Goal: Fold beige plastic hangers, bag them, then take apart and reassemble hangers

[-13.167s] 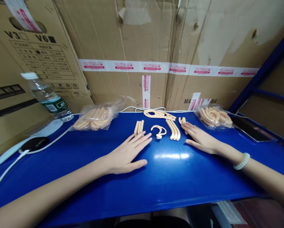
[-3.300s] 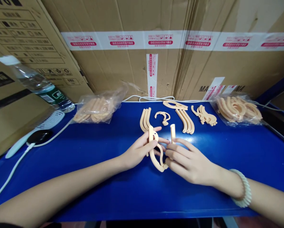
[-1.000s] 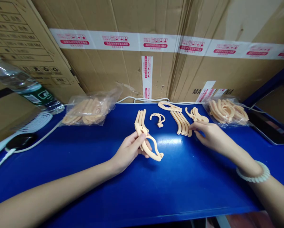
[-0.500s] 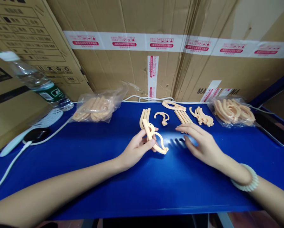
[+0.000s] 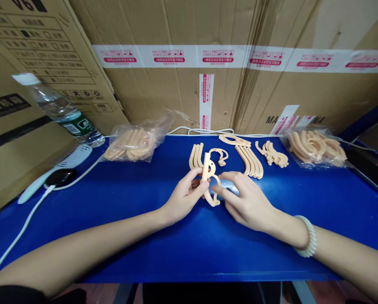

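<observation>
My left hand (image 5: 184, 198) pinches a peach plastic part (image 5: 207, 169), a straight arm with a curved loop, and holds it upright over the blue table (image 5: 176, 249). My right hand (image 5: 246, 202) has come up against it, thumb and fingertips closed on the loop's lower end. Just behind lie three curved strips (image 5: 195, 155), a small hook piece (image 5: 221, 155), a row of longer curved strips (image 5: 252, 160), a small heap of hooks (image 5: 273, 154) and a flat oval piece (image 5: 233, 140).
Clear bags of the same peach parts lie at the back left (image 5: 135, 141) and back right (image 5: 317, 145). A water bottle (image 5: 62, 112), a white comb-like tool (image 5: 59, 166) and a black disc (image 5: 60, 177) on a white cable sit left. Cardboard boxes (image 5: 182, 84) wall the back.
My right hand came back from the strips at the right, open and flat half a second ago, and now closes on the part. My left hand has tilted the part more upright.
</observation>
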The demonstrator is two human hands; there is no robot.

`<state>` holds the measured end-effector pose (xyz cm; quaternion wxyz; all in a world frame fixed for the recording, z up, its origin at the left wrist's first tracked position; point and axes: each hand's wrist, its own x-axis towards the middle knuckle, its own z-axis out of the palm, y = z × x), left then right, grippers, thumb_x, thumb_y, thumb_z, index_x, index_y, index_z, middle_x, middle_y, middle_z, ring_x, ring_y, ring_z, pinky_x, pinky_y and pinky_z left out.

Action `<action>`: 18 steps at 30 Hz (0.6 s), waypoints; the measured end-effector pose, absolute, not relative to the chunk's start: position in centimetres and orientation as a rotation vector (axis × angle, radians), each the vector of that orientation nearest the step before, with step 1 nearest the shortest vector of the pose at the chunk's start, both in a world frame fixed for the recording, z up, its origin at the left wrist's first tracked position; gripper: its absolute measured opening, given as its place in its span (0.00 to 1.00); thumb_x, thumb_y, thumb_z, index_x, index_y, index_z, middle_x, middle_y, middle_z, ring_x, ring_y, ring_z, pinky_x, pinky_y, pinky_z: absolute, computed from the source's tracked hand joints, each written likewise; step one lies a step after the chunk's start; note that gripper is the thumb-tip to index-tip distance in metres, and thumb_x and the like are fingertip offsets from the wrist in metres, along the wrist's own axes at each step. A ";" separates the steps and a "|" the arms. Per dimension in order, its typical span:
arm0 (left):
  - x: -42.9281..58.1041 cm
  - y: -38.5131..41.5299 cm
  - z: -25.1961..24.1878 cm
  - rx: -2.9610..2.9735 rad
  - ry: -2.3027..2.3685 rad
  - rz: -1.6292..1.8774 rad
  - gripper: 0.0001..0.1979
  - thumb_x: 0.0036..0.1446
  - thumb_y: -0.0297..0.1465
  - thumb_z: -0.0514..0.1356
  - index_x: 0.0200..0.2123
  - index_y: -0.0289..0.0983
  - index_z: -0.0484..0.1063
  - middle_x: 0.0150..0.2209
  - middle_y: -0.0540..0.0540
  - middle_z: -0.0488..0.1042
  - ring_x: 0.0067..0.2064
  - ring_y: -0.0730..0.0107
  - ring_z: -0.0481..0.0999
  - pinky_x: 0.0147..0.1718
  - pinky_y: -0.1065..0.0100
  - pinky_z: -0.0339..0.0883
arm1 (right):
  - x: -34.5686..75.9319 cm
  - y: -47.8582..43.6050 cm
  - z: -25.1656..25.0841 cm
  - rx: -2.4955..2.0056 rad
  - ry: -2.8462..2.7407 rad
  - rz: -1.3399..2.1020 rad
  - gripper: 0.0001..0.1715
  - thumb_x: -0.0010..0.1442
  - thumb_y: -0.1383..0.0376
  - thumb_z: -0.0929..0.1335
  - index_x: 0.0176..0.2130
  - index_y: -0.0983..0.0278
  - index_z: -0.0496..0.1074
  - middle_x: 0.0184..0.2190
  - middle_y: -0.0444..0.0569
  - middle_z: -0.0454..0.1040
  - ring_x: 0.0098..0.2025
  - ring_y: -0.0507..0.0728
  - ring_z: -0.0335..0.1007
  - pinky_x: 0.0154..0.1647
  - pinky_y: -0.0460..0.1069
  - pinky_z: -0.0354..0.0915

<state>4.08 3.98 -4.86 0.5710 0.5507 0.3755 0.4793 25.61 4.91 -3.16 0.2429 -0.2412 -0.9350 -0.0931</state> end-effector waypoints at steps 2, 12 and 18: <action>4.1 4.0 -5.0 1.303 0.884 1.132 0.15 0.62 0.38 0.63 0.48 0.37 0.69 0.41 0.45 0.75 0.36 0.69 0.75 0.35 0.70 0.72 | 25.9 4.9 -3.1 -0.680 -2.536 -0.208 0.19 0.64 0.74 0.62 0.53 0.67 0.71 0.51 0.64 0.69 0.49 0.65 0.66 0.43 0.58 0.68; 4.1 4.2 -4.6 1.304 0.970 1.163 0.11 0.61 0.36 0.63 0.44 0.36 0.70 0.34 0.49 0.72 0.32 0.71 0.72 0.32 0.71 0.69 | 26.4 4.8 -2.5 -0.752 -2.286 0.289 0.16 0.60 0.72 0.64 0.46 0.63 0.73 0.40 0.52 0.66 0.42 0.61 0.66 0.40 0.57 0.68; 4.0 4.1 -4.7 1.376 0.923 1.130 0.10 0.62 0.33 0.62 0.45 0.36 0.74 0.37 0.48 0.75 0.38 0.69 0.75 0.40 0.70 0.70 | 26.6 5.0 -1.4 -0.737 -2.185 0.894 0.26 0.65 0.70 0.66 0.60 0.55 0.69 0.66 0.52 0.62 0.69 0.63 0.56 0.68 0.64 0.55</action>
